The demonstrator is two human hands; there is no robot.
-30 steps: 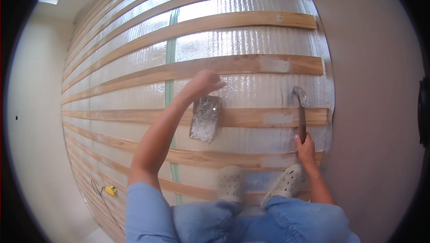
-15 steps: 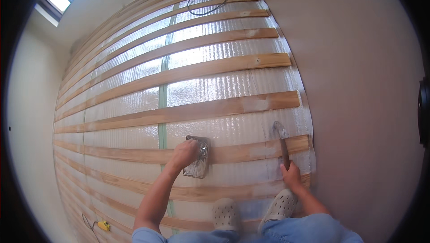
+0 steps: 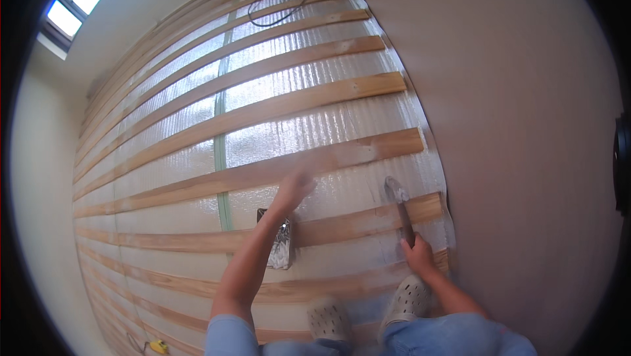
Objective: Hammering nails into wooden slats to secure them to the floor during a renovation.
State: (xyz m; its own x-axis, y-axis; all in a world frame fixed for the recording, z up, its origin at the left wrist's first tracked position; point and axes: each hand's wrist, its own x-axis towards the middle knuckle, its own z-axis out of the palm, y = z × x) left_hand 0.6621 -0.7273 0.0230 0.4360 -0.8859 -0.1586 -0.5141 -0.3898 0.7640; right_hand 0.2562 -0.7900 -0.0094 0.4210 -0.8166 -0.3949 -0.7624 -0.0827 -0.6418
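My right hand (image 3: 419,255) grips a hammer (image 3: 407,224) by its dark handle, the curved metal head (image 3: 394,189) pointing away from me above the silvery sheet. My left hand (image 3: 297,190), blurred by motion, looks closed, its fingers drawn together; whatever it holds is too small to make out. Below its wrist sits an open rectangular tray (image 3: 280,251) with shiny metal bits and something whitish inside, partly hidden behind my left forearm. The tray lies across a wooden batten (image 3: 348,226), which also passes under the hammer.
Rows of wooden battens (image 3: 315,103) run across reflective sheeting (image 3: 282,138), joined by green tape (image 3: 220,139). A wall (image 3: 513,159) rises on the right. A black cable (image 3: 252,18) lies at the far end; a yellow tool (image 3: 158,347) is at lower left. My clogs (image 3: 328,318) stand near the battens.
My left hand has lifted out of the tray and moved away to the right, over the sheeting. My right hand keeps the hammer in much the same place. The view has shifted slightly.
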